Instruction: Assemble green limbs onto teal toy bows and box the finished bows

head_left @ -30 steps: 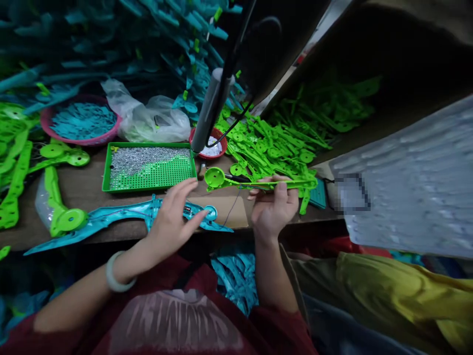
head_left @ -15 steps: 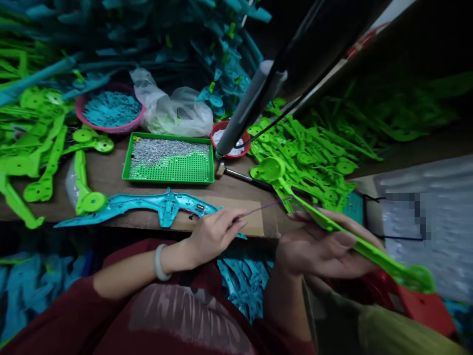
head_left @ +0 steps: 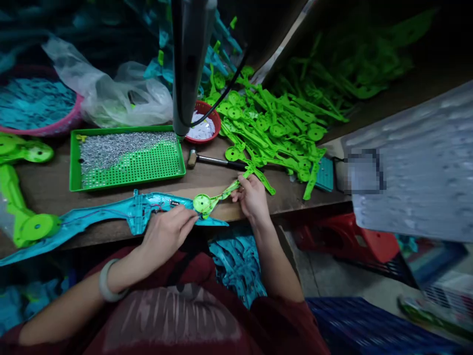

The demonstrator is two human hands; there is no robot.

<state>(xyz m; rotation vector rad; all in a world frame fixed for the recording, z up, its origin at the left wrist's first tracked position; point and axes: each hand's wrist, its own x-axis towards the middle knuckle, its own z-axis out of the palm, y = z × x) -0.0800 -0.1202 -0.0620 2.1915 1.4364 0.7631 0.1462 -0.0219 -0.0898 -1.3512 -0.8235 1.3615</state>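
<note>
A long blue plastic shell (head_left: pixel 121 209) lies along the table's front edge, with a thin wire running inside it. My right hand (head_left: pixel 254 199) grips the narrow stem of a green plastic part (head_left: pixel 202 203), whose round cup end rests over the shell's right end. My left hand (head_left: pixel 168 234) is closed, fingertips pressed together at the shell beside that cup; what they pinch is hidden. Another green part (head_left: pixel 37 227) with a round end lies on the shell's left end. A piece of cardboard (head_left: pixel 232 209) is under the shell's right end.
Behind the shell stands a green tray (head_left: pixel 183 170) of small metal pieces. A hammer (head_left: pixel 212 160) lies beside it, near a red bowl (head_left: pixel 218 123) of white pieces. Green parts (head_left: pixel 273 123) are heaped at right. A grey post (head_left: pixel 190 64) rises behind the tray.
My right hand has brought the green part left and down onto the shell's right end. My left hand, earlier drawing out a thin wire, has moved back over the shell. The view has shifted right.
</note>
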